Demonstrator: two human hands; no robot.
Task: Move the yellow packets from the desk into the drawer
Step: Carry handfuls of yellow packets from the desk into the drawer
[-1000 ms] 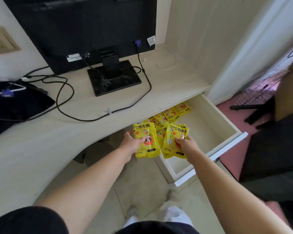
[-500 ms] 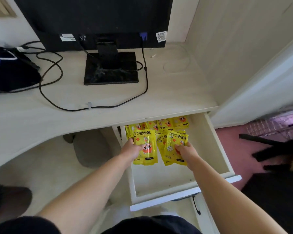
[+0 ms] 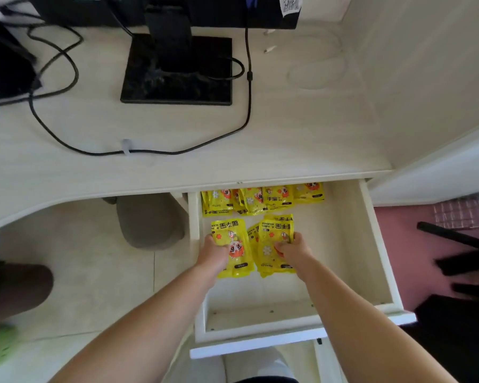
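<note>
Seen from above, a person's two bare arms reach down into an open white drawer [image 3: 382, 258] pulled out from under a pale wooden surface [image 3: 177, 167].

Over the last second the hands and their yellow packets have dropped. A second ago they were raised over the drawer's front edge. Now they sit low inside the drawer, over the middle of its floor. The view has also tilted to look almost straight down. The placing step looks nearly done, with only the release left. Whether the packets already touch the drawer floor cannot be told.

The left hand [image 3: 215, 252] has its grip closed on one yellow packet [image 3: 233, 232]. The fingers curl over its lower left part, and the packet lies flat, face up, near the drawer's left wall. The right hand [image 3: 293, 248] has its grip closed on a bundle of yellow packets [image 3: 274, 230], at least two, slightly fanned. The fingers wrap its right edge at the drawer's centre. The two loads lie side by side, just apart.

A row of yellow packets [image 3: 260, 201] already lies along the back of the drawer, partly tucked under the surface, just behind the ones being held. The right half of the drawer floor is bare.

Behind the drawer, the surface carries a black monitor stand [image 3: 177, 73] and a looping black cable [image 3: 248, 106].
</note>
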